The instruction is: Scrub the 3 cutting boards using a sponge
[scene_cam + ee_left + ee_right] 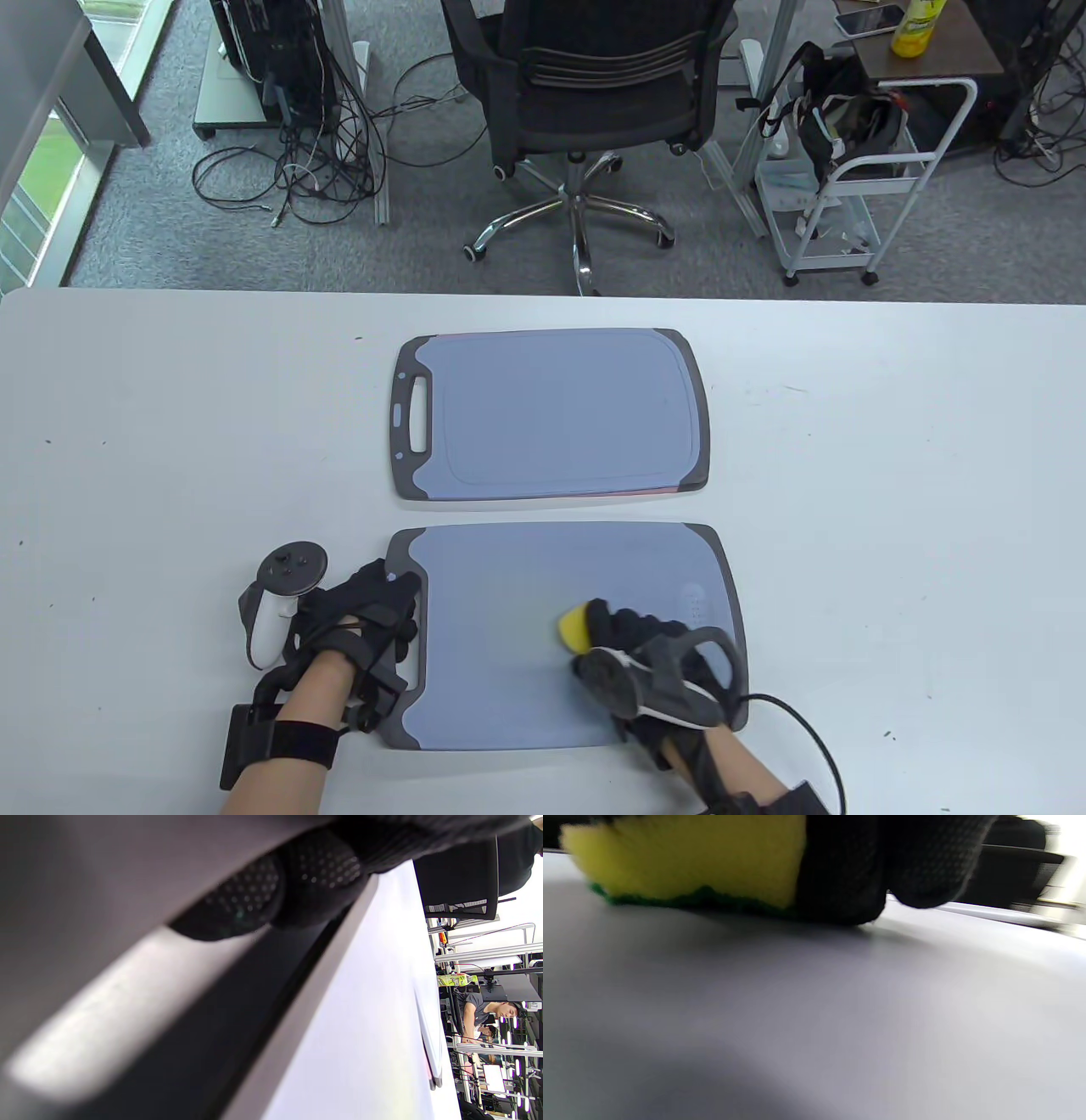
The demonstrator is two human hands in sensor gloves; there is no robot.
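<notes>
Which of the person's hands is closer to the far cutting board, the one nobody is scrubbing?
Left, but only narrowly. The left hand rests on the near board's handle end, below the far cutting board's left corner. The right hand holds the sponge slightly farther back.

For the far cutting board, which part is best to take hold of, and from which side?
Grip the far cutting board by its handle slot at the left end, coming from the left with the left hand. The board lies flat on the table, so the slot probably gives fingers the easiest purchase.
</notes>
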